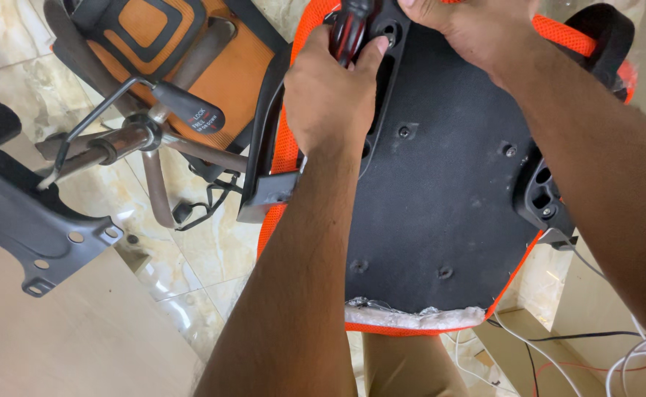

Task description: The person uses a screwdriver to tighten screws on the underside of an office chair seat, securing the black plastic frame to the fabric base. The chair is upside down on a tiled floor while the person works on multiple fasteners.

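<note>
— What have you got your hands on?

— An upturned chair seat, black underside facing you and orange mesh showing round its edge. It lies in the middle of your view, over the pale tiled floor.

— And your hands?

— Your left hand is clamped around a dark red-and-black tool handle at the seat's far edge, beside a black bracket. Your right hand rests on that same far edge; I cannot tell whether its fingers are closed.

— What lies around it?

— Black armrests sit on both sides of the seat. To your left lie an orange chair back, a metal lever mechanism and a grey plate. White wires trail at your right.
</note>
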